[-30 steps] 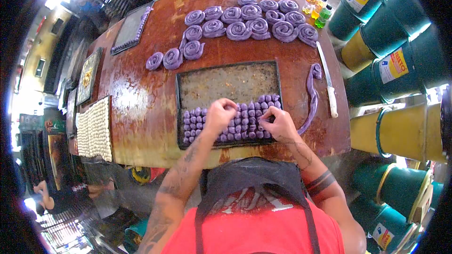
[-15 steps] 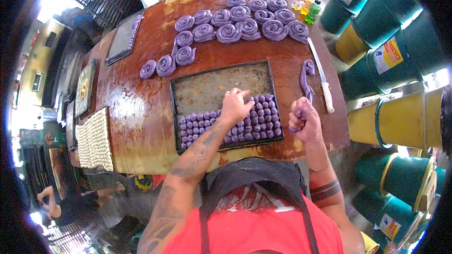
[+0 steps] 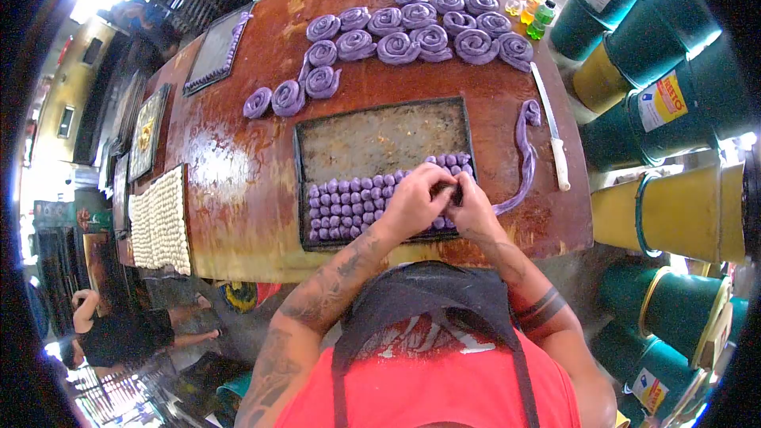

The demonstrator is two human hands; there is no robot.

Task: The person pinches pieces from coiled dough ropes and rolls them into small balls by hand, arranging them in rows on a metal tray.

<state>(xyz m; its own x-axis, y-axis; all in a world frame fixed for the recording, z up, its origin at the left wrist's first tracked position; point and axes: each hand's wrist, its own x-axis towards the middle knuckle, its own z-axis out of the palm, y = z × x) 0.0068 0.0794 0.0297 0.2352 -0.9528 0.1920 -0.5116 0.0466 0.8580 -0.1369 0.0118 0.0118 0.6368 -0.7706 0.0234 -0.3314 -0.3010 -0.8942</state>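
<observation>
My two hands meet over the near right part of a dark baking tray [image 3: 380, 107] on a brown table [image 3: 238, 166]. My right hand [image 3: 469, 208] grips the near end of a long purple dough rope [image 3: 523, 150] that trails off to the right, past the tray's edge. My left hand [image 3: 414, 204] is pressed against the right one, its fingertips pinched on the rope's end. Rows of small purple dough balls [image 3: 349, 204] fill the near half of the tray, and the far half is bare.
Several purple dough coils [image 3: 412, 32] lie at the far side of the table. A white-handled knife [image 3: 553, 141] lies right of the rope. Small bottles [image 3: 533, 9] and stacked green and yellow buckets [image 3: 666, 111] stand right. White dough pieces [image 3: 158, 218] sit left. A person [image 3: 111, 333] crouches below left.
My right hand came back from the right of the tray with the rope. My left hand left the ball rows and joined it.
</observation>
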